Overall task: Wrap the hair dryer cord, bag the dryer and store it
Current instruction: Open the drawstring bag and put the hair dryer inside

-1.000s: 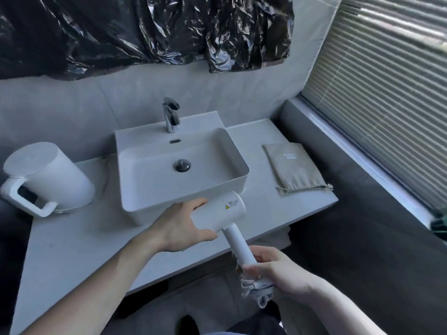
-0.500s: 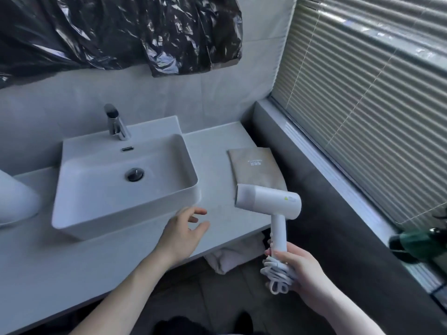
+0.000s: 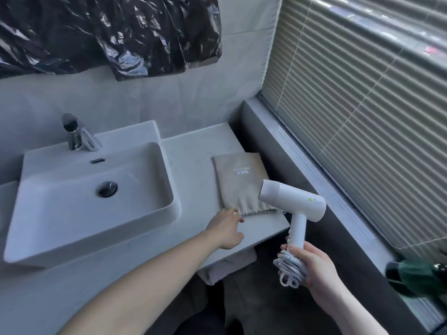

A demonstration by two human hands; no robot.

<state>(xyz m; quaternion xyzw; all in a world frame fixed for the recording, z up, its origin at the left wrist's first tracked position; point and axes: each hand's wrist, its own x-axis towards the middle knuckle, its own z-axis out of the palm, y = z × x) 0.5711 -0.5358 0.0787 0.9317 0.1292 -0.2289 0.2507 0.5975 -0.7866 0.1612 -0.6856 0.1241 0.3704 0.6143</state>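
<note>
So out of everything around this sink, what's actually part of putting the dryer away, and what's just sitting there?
Part of the job:
- hair dryer, held by its handle in the right hand
- wrapped cord, bundled in the same grip
- beige pouch on the counter, left hand at its near edge

Just there:
- sink
- faucet
- black plastic sheet
- window blinds

A white sink (image 3: pixel 60 228) sits on the gray counter (image 3: pixel 193 151) at nine o'clock. A shiny tap (image 3: pixel 77 134) stands at its back edge, and a round dark drain (image 3: pixel 107 189) is in the bowl. Crinkly black plastic (image 3: pixel 108 32) hangs on the wall at eleven o'clock. Window blinds (image 3: pixel 362 105) fill the two o'clock side.
</note>
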